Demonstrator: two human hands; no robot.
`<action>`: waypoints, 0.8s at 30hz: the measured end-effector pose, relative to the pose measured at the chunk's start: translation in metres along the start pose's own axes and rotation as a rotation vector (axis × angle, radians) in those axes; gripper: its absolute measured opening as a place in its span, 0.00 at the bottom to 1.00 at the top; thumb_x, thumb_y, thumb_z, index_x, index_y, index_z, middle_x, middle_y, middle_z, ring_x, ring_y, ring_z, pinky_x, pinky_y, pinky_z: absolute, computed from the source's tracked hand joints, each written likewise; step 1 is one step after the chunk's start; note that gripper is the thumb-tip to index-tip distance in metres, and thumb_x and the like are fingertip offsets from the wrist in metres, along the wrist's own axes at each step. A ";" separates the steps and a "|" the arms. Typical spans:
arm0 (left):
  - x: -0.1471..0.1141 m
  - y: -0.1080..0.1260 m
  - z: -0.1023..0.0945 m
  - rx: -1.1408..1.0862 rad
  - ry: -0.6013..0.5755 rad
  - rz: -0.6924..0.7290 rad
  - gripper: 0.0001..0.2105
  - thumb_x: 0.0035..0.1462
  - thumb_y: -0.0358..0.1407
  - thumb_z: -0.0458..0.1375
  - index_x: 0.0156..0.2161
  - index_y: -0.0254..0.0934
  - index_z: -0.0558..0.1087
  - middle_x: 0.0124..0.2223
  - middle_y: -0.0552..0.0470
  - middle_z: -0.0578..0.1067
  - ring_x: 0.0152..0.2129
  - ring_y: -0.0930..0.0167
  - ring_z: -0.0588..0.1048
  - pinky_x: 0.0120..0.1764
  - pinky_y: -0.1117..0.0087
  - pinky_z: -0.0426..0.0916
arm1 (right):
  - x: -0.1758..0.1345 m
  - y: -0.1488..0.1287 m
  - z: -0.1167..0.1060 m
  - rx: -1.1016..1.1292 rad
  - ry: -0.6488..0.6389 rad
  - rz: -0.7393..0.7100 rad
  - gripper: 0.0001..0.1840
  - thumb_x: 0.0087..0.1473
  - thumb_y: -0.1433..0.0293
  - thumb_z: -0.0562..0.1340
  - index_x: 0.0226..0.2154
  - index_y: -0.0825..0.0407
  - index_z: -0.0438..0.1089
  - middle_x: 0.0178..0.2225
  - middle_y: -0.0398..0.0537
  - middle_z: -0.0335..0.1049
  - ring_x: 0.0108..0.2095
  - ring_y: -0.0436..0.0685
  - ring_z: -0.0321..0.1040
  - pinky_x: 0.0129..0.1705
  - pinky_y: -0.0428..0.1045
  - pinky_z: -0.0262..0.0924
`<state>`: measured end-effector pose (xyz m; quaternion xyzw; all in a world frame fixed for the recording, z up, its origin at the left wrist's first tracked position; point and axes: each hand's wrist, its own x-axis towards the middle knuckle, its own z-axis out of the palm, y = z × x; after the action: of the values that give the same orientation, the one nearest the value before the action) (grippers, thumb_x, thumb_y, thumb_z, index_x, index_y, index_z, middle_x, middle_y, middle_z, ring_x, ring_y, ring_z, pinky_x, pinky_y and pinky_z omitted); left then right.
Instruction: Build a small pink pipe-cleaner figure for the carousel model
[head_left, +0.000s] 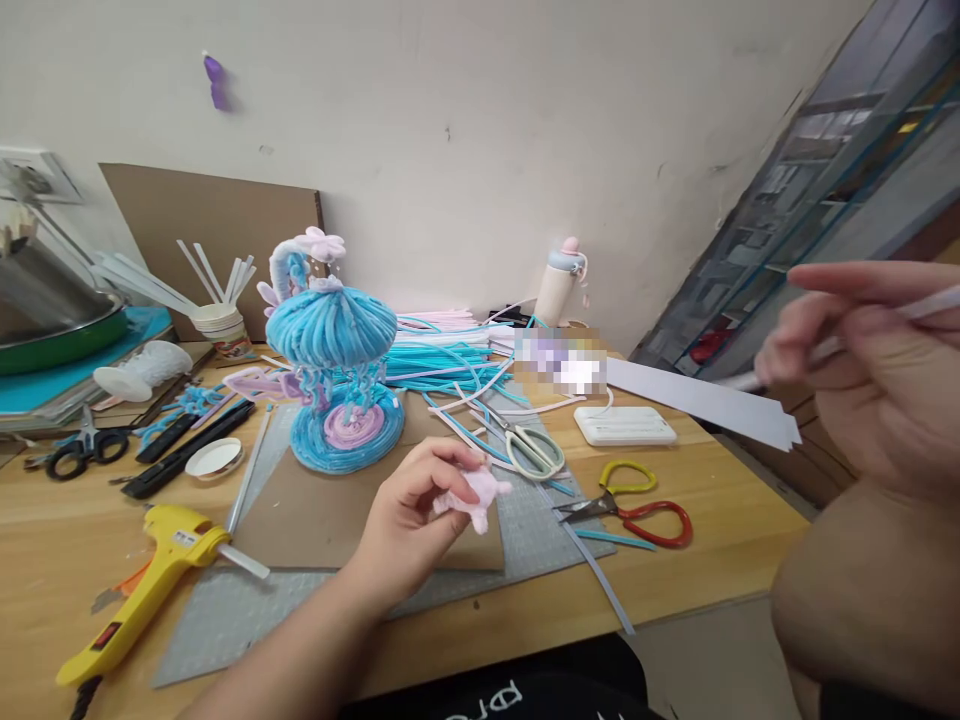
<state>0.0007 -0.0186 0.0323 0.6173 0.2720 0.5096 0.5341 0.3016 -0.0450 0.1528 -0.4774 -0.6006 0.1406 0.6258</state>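
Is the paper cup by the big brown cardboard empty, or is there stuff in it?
Not empty: the paper cup has white sticks poking out of its top.

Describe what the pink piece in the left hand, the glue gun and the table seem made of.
Pink piece: fuzzy, matte, perhaps chenille; its edges look soft. Glue gun: probably plastic; smooth, moulded yellow body. Table: wood or laminate, smooth; grain shows.
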 end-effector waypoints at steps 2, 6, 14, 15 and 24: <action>-0.003 0.001 0.002 0.052 0.023 0.072 0.07 0.48 0.23 0.60 0.27 0.38 0.72 0.41 0.47 0.70 0.44 0.62 0.71 0.47 0.60 0.66 | -0.006 -0.001 0.018 0.088 -0.089 0.085 0.11 0.51 0.65 0.63 0.40 0.42 0.72 0.24 0.46 0.61 0.18 0.48 0.52 0.18 0.50 0.39; -0.008 0.001 0.004 0.134 0.075 0.249 0.14 0.46 0.18 0.58 0.31 0.41 0.71 0.38 0.49 0.72 0.43 0.63 0.72 0.47 0.58 0.67 | -0.029 0.020 0.069 0.252 -0.399 0.328 0.11 0.52 0.62 0.61 0.39 0.45 0.69 0.19 0.39 0.53 0.16 0.45 0.44 0.16 0.45 0.36; -0.012 0.001 0.002 0.206 0.142 0.375 0.18 0.42 0.18 0.61 0.34 0.44 0.72 0.37 0.49 0.74 0.40 0.63 0.74 0.43 0.62 0.68 | -0.074 0.037 0.139 0.726 -0.777 0.348 0.09 0.52 0.65 0.62 0.36 0.50 0.65 0.24 0.39 0.55 0.21 0.45 0.50 0.19 0.42 0.47; -0.013 0.001 0.001 0.215 0.146 0.371 0.18 0.42 0.18 0.61 0.34 0.44 0.72 0.37 0.49 0.74 0.39 0.64 0.74 0.42 0.63 0.68 | -0.077 0.035 0.141 0.713 -0.766 0.294 0.08 0.52 0.66 0.62 0.36 0.50 0.65 0.25 0.40 0.57 0.22 0.46 0.52 0.21 0.43 0.49; -0.014 -0.005 -0.002 0.348 0.135 0.394 0.24 0.41 0.15 0.60 0.37 0.48 0.74 0.37 0.50 0.76 0.35 0.65 0.74 0.38 0.63 0.69 | -0.090 0.050 0.141 0.475 -0.647 0.064 0.08 0.51 0.70 0.63 0.37 0.46 0.69 0.29 0.44 0.63 0.30 0.51 0.61 0.31 0.48 0.58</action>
<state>-0.0049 -0.0290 0.0230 0.7055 0.2653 0.5891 0.2912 0.1753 -0.0269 0.0336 -0.2690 -0.7022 0.4381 0.4926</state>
